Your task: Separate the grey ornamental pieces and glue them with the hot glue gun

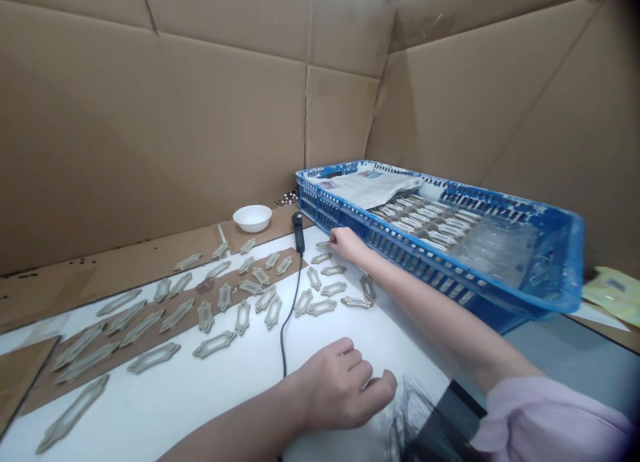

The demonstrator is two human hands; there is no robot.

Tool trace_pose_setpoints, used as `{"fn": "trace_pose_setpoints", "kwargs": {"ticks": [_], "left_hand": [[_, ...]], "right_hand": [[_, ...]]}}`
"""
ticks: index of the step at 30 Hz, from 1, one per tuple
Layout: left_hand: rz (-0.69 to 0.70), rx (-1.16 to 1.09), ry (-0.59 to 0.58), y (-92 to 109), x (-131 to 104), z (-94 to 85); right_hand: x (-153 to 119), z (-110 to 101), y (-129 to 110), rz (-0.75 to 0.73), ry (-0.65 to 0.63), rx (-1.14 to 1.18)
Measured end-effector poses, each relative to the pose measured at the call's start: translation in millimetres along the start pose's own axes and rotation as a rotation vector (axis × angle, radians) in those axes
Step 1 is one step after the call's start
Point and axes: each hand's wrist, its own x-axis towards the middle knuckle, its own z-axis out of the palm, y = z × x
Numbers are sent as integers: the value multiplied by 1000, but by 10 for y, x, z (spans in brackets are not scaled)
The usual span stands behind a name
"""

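My right hand (346,242) reaches out beside the near wall of the blue crate (395,245), its fingers bent together at a small metal plate (323,245) on the white table; whether it grips the plate is hidden. Closer to me, my left hand (347,385) hovers above the table with its fingers curled in, and anything inside them cannot be seen. Several pale, frame-shaped metal plates (214,344) lie spread over the white surface (200,409) and a brown cardboard strip (45,392).
Rows of similar plates (443,232), clear plastic trays (500,249) and a paper sheet (370,187) are in the crate. A white bowl (253,218) and a black corded device (299,234) stand at the back. Cardboard walls (150,129) surround the table. Black strands (415,415) lie near me.
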Motion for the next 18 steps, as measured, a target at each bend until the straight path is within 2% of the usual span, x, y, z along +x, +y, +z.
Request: {"fn": "trace_pose_setpoints", "kwargs": {"ticks": [3,6,8,10,13,15,18], "left_hand": [[4,17,-2,-9,-3,-6],[13,18,-17,-13,-10,-6],[9,15,-31,-18,-18,1],[-9,9,-46,-24,-27,13],[-41,0,-72,-30,-41,40],[-51,5,-88,-33,-49,55],[-60,11,-135,-34,-62,65]], "right_hand": [[154,100,-16,-31,-64,-21],[207,84,-36,-92,-120,-21],[183,-46,-81,-136,-121,-13],[112,-270,-190,-178,-86,2],[-30,-677,-503,-281,-40,74],[-60,-887,-780,-456,-27,223],[142,-971,-1197,-573,-36,167]]}}
